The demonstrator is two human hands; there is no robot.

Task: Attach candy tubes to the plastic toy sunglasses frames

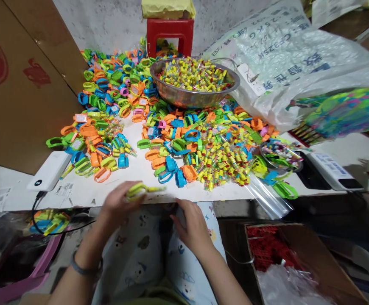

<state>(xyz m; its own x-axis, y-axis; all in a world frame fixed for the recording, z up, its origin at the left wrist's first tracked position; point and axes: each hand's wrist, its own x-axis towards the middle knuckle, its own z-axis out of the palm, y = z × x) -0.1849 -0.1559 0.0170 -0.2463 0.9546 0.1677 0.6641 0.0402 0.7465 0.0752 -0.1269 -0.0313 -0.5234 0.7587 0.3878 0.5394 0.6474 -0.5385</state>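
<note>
My left hand (121,201) is closed on a yellow-green toy watch (137,191) with a thin yellow piece sticking out to the right, blurred, over the table's front edge. To its right, my right hand (191,220) has its fingers apart at the edge, and nothing shows in it. Beyond the hands lie a pile of coloured toy watches (171,165) and a heap of small yellow tubes with red ends (224,161). Farther back, a metal bowl (195,99) holds more such tubes. Another group of watches (90,140) lies at the left.
A cardboard box (22,84) stands at the left beside a white power bank (49,171). At the right are clear plastic bags (270,197), a small bowl (281,156), a black phone (313,171) and a large white sack (286,55). A red stool (170,27) stands behind.
</note>
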